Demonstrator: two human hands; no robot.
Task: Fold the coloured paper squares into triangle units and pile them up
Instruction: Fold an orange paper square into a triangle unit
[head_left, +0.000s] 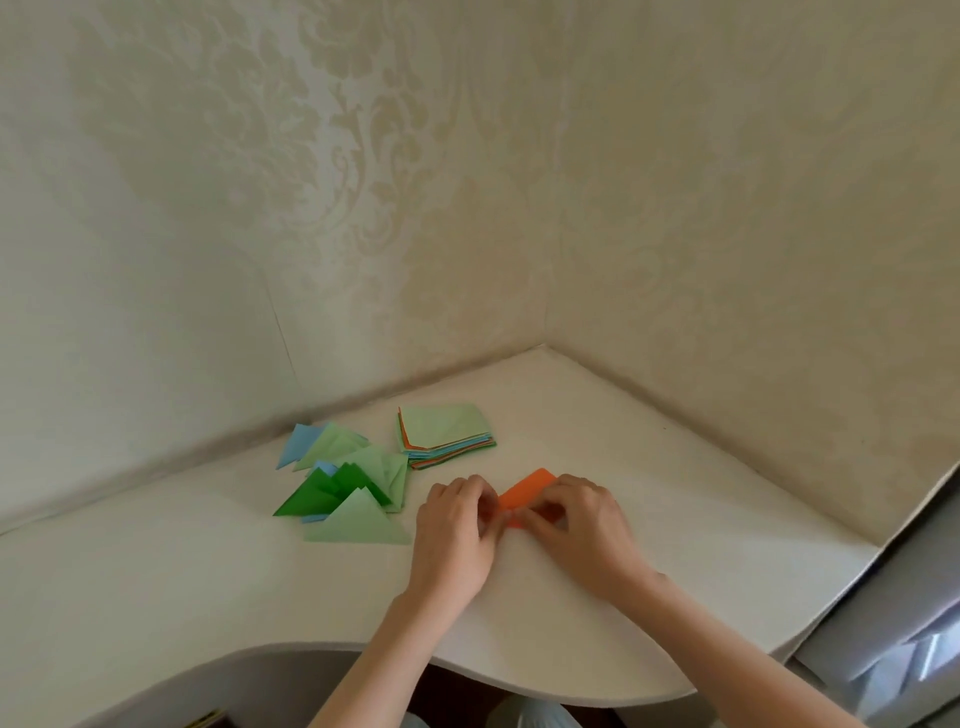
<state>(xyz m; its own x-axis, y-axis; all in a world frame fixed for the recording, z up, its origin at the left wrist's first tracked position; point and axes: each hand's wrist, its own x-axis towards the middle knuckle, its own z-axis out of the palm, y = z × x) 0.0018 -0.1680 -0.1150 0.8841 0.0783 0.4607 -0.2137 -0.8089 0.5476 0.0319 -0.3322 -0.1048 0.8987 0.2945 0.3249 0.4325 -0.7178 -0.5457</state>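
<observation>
Two hands work one orange paper sheet (522, 493) on a white corner desk (675, 519) set against patterned wallpaper (363, 182). Largest of the paper items is the loose pile of folded triangle units (348, 488), in light green, dark green and pale blue, lying left of the hands and well apart from them. Behind it, near the wall, sits the stack of unfolded paper squares (447, 434), its top sheet light green, with orange and blue edges showing at the side. Smallest is the orange sheet itself, partly folded, flat on the desk between the two hands, its far rounded corner projecting beyond the fingers.

The left hand (457, 525) has its fingers curled onto the sheet's left end, pinching or pressing it; the right hand (576, 519) grips the right end likewise. The exact fold in progress is hidden beneath the fingers.

Handling, as judged: the sheet is very light, thin and pliant, holds a crease once pressed, and slides easily on the smooth desk. It is best held at its edges and corners with the fingertips, one hand pinning it while the other draws the crease; heavy pressure risks a skewed fold or a tear.
</observation>
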